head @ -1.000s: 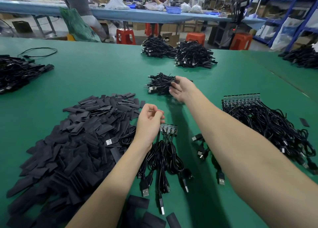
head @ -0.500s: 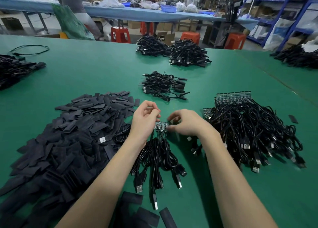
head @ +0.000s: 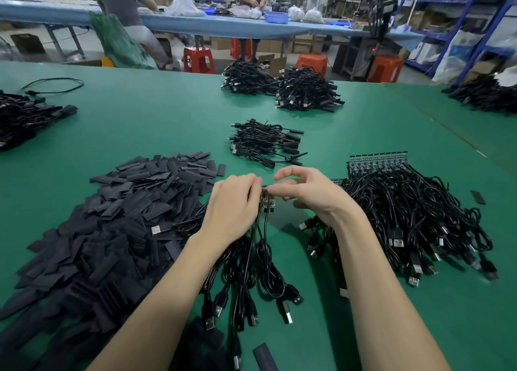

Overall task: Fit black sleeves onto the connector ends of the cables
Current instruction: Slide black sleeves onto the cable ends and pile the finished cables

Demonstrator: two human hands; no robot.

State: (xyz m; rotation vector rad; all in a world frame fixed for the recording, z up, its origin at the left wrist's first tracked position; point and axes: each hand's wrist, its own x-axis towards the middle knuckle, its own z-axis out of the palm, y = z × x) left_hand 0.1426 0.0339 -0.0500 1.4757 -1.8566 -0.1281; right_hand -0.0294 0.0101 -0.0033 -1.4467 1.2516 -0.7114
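Both hands meet over the green table (head: 145,124). Left hand (head: 232,211) curls round a small strip of circuit boards (head: 267,200); right hand (head: 310,194) pinches its top edge with thumb and forefinger, other fingers loosely spread. Attached cables (head: 260,267) trail down below the fingers. Black sleeves (head: 117,222) heaped just left of them.

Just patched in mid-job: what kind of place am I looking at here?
Most likely a cable assembly workshop: a green worktable with a heap of black sleeves, bundled USB cables, other workers at a blue bench, and storage shelving.
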